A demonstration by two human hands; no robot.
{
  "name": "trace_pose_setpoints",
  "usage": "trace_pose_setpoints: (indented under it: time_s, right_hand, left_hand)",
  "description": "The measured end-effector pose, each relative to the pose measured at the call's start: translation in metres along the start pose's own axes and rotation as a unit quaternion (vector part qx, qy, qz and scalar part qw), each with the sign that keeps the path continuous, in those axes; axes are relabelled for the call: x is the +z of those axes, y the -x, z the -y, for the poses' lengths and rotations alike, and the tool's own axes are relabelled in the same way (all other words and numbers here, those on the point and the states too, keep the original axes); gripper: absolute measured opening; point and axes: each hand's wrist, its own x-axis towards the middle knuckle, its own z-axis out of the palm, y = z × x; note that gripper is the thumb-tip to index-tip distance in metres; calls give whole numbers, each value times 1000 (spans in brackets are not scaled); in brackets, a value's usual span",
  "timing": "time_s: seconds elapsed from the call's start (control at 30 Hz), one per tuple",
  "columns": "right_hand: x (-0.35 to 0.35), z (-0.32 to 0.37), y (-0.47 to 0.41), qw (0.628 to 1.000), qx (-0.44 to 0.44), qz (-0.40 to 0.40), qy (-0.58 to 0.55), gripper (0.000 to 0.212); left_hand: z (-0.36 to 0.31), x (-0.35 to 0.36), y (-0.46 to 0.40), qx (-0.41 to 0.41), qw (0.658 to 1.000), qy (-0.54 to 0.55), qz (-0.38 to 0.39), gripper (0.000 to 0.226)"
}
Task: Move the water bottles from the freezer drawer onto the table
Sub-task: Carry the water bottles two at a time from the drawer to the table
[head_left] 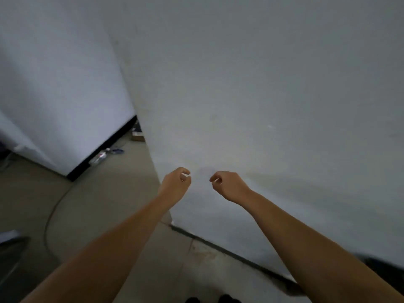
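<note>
Both my arms reach forward in front of a plain white wall (262, 95). My left hand (176, 184) hangs with its fingers loosely curled and holds nothing. My right hand (228, 184) is a short gap to its right, fingers curled the same way, also holding nothing. No freezer drawer and no table show in this view. One clear plastic bottle (99, 158) lies on the floor far to the left, against the black skirting of another wall.
The white wall's corner edge (153, 162) stands just left of my hands. A grey concrete floor (98, 204) spreads left and below. A thin cable (49, 217) curves across it. Small clutter (137, 133) lies behind the corner. A dark object (13, 243) sits at the left edge.
</note>
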Motion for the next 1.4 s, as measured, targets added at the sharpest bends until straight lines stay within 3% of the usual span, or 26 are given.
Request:
trace_pose_setpoints:
  time_s: [0.17,0.27,0.4,0.57,0.77,1.03,1.27,1.4]
  right_hand:
    - [38,64,-28,986,-127,97,46,31]
    - [68,103,-29,965,-202,150,74,32]
    - [122,153,-6,915,-309,231,117,31]
    - [193,201,58,835,-417,329,147,33]
    - [267,251,146,755,-491,398,175,34]
    - [358,321,277,665,-567,437,211,34]
    - [434,357,414,593,-595,501,207,33]
    - [469,371,466,512,-637,521,247,37]
  left_hand:
    - [50,-44,39,-103,987,28,-118,16]
    - [79,-63,82,-176,963,53,-199,19]
    - [121,-75,159,-278,908,82,-302,27]
    - [158,-76,263,-371,837,97,-390,22]
    - [192,-84,372,-444,757,110,-466,25]
    - [247,-113,517,-486,694,97,-522,24]
    - [279,-112,647,-539,583,108,-598,24]
    - [292,-100,694,-573,531,139,-609,25]
